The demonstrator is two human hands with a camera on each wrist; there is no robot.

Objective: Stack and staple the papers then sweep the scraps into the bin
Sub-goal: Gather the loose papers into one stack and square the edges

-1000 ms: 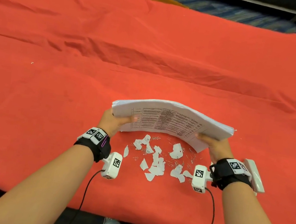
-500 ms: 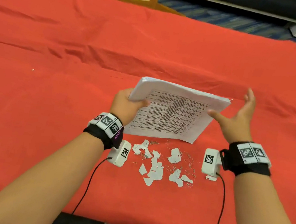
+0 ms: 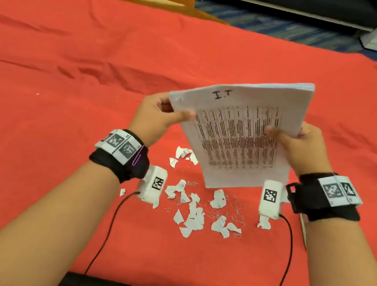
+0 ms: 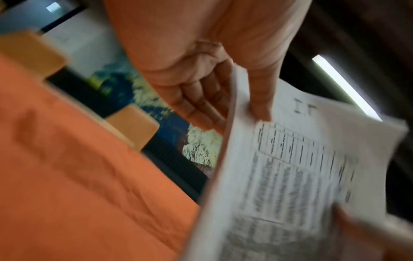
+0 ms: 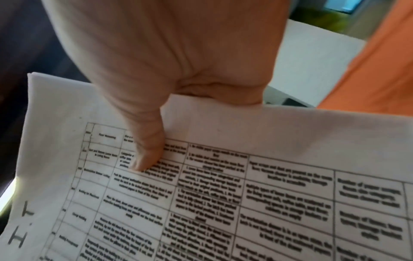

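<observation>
Left hand point(image 3: 160, 114) pinches the papers point(image 3: 240, 136) at their upper left corner: thumb on the printed face, fingers behind, as the left wrist view confirms. The stack is raised off the red cloth point(image 3: 72, 64), tilted, its lower corner hanging just above the scraps point(image 3: 194, 210). "I.T" is handwritten near its top edge.

Scraps and loose staples point(image 3: 233, 213) lie scattered on the cloth between the wrists, below the stack. No bin identifiable in any view. Stapler: only a pale sliver shows beside the right wrist; cannot tell what it is.

Right hand point(image 3: 304, 145) grips the stack's right edge, thumb point(image 5: 145, 155) pressed flat on the table print, fingers hidden behind the sheets.

Step, judged: squaring the stack before stapling. Sweep not yet begun.

Risks:
- Sheet edges at the far end look slightly fanned. Stapling in this state would fix the misalignment.
- Both grips sit in the upper half; the lower part hangs free. If either pinch loosens, inner sheets may slide out and fall among the scraps.
- Tapping the stack down here could land it on scraps or staples, trapping bits between pages or scattering them toward the near table edge.
- Loose staples are small and sharp; a bare-hand sweep may prick or leave some in the cloth's wrinkles.
</observation>
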